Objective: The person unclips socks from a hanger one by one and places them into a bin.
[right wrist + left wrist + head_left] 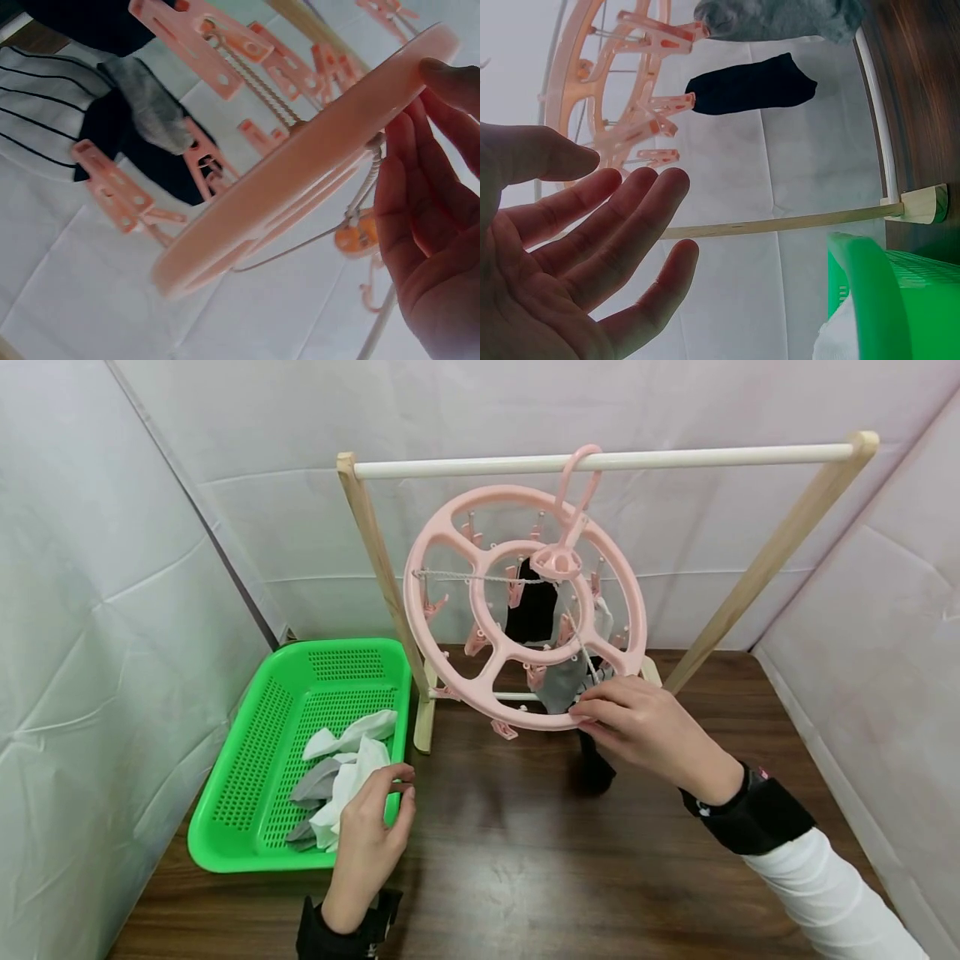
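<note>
A round pink clip hanger point(501, 503) hangs tilted by its hook from a white rail. My right hand point(648, 727) pinches its rim at the lower right, thumb on one side and fingers on the other in the right wrist view. Several pink clips point(112, 187) dangle from the hanger. Some hold socks: a black sock point(750, 85), a grey sock point(561, 685) and a striped sock point(45, 105). My left hand point(375, 827) hovers by the right edge of a green basket point(225, 852), its fingers loosely bent around nothing.
White and grey cloth pieces point(360, 777) lie in the basket's right half. The white rail point(465, 467) rests on wooden posts point(772, 560) standing on a dark wooden table point(525, 860). White sheeting point(255, 410) closes off the back and both sides.
</note>
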Available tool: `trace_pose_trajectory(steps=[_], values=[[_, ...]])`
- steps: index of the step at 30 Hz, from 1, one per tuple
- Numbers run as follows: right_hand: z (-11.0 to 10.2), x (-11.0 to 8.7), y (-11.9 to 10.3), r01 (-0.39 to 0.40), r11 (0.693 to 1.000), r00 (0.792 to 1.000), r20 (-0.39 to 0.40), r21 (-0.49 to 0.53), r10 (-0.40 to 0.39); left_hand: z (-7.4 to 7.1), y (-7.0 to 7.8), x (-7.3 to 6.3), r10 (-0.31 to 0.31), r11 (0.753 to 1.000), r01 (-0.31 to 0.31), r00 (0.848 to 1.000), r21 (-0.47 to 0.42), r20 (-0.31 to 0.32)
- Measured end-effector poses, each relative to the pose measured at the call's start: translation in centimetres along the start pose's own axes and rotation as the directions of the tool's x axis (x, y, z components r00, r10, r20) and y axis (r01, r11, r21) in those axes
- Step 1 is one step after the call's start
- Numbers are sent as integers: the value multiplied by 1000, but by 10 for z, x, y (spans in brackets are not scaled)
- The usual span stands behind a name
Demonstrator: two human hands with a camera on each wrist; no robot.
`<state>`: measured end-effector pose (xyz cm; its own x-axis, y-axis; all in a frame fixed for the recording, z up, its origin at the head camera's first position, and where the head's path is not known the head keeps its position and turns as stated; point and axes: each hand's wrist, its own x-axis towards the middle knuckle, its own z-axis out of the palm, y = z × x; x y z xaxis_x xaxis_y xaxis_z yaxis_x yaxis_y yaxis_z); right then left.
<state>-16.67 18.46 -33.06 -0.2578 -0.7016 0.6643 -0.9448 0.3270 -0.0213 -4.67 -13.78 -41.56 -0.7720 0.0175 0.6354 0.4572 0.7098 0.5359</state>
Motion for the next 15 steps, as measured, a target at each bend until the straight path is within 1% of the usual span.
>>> trace_pose_trajectory(steps=[5,11,15], values=[[5,10,-7,12,1000,1000,16,-14,-12,0,0,-1,1,1000,-1,1000,-10,2],[15,23,-14,-8,999,999,51,-45,10,0,1,-1,6,1000,-5,1000,-15,5],[23,33,-19,-6,998,998,62,-60,10,0,2,-1,6,1000,-6,1000,-19,6]])
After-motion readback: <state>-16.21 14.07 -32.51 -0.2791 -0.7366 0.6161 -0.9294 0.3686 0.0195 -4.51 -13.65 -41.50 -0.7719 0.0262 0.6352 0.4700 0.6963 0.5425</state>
